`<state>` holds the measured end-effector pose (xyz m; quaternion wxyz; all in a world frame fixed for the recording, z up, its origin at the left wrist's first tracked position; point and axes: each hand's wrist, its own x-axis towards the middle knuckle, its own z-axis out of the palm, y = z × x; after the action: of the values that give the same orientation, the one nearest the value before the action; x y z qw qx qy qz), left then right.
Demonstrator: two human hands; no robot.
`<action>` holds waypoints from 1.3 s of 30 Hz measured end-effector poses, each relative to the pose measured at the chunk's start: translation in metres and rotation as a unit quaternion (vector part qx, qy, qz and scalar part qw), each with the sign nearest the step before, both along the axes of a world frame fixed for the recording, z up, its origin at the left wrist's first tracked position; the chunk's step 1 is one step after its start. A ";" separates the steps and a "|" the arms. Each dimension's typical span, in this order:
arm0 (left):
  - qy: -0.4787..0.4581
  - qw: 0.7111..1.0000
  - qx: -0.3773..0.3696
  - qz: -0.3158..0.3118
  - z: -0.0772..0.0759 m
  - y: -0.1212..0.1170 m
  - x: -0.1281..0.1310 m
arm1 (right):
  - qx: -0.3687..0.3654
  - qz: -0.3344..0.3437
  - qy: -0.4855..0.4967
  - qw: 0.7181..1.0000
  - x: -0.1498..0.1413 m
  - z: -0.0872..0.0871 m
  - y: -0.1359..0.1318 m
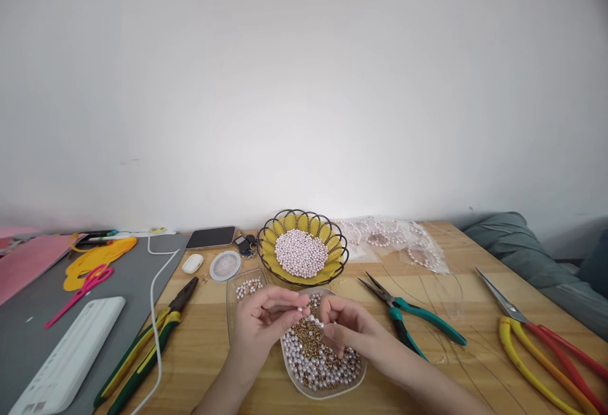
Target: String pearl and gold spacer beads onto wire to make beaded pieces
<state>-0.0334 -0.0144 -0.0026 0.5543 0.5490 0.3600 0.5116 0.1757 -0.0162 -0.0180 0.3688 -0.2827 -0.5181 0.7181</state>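
Observation:
My left hand (266, 320) is closed in a pinch, with a small white pearl bead (299, 308) at its fingertips. Close by on the right, my right hand (354, 329) has its fingers bent together round a short string of pearl beads (317, 322), partly hidden by the fingers. Both hands hover over a clear plastic box (323, 396) filled with mixed pearl and gold beads (308, 337). A second clear tray (230, 304) with some pearl beads lies partly behind my left hand. Behind them stands a yellow basket with black wire rim (345, 263), holding many pearl beads (301, 253).
Teal-handled pliers (396, 307) and red-yellow scissors (515, 320) lie to the right. Green-yellow pliers (164, 326), a white cable (154, 320), a keyboard (71, 358), pink scissors (85, 285), a spool (225, 265), an earbud case (192, 264) and a phone (211, 237) are left. Bagged bead strings (422, 247) lie behind.

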 end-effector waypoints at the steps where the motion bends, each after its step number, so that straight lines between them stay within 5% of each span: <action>1: -0.011 1.000 -0.010 0.002 0.001 -0.001 0.001 | -0.002 -0.001 0.000 1.000 0.000 0.000 0.000; 11: 0.021 0.998 -0.027 0.056 0.003 -0.004 0.004 | 0.002 0.003 0.000 1.000 0.000 0.000 0.001; 24: -0.007 0.998 -0.057 0.002 0.004 -0.004 0.005 | -0.001 0.003 -0.006 1.000 0.001 0.001 0.000; 31: 0.048 0.998 0.017 -0.048 -0.008 0.004 -0.005 | 0.045 -0.013 -0.021 0.999 0.000 0.002 -0.002; 39: 0.074 0.995 0.067 -0.024 -0.005 0.001 -0.002 | 0.079 -0.038 -0.039 0.995 -0.001 0.002 -0.004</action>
<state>-0.0353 -0.0139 -0.0080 0.5002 0.6294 0.3519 0.4795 0.1749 -0.0200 -0.0162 0.3965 -0.3006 -0.5759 0.6487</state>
